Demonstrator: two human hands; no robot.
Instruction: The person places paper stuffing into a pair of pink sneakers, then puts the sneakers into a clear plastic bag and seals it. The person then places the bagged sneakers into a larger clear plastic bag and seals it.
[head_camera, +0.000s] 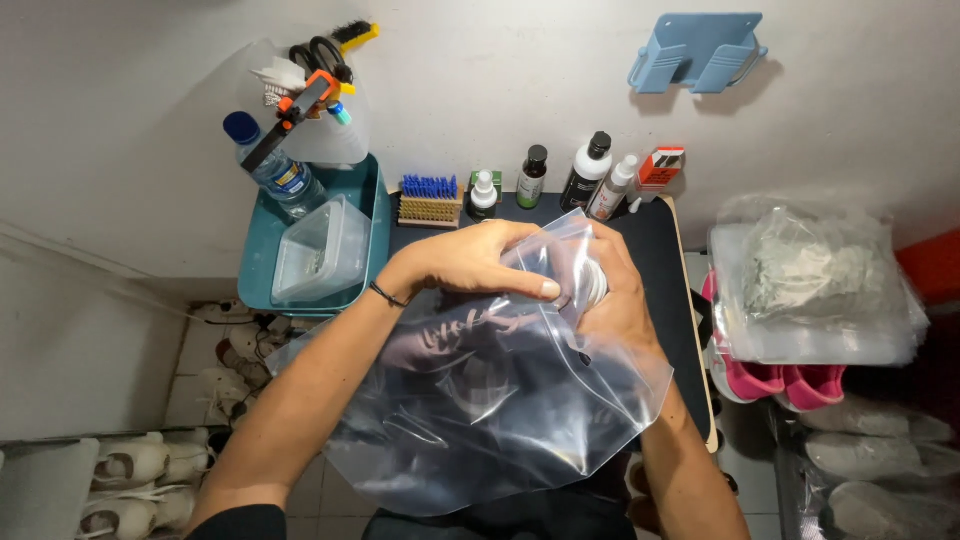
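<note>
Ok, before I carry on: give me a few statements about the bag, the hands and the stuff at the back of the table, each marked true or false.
1. Both hands grip a clear plastic bag with a dark shoe inside. True.
2. The left hand wears a thick glove. False: it is bare, with a thin dark band at the wrist.
3. A brush with blue bristles sits at the back of the black table. True.
4. The teal tray holds a stack of plates. False: it holds a clear plastic tub and a water bottle.
5. The right hand rests flat on the table. False: it holds the bag's right side.
</note>
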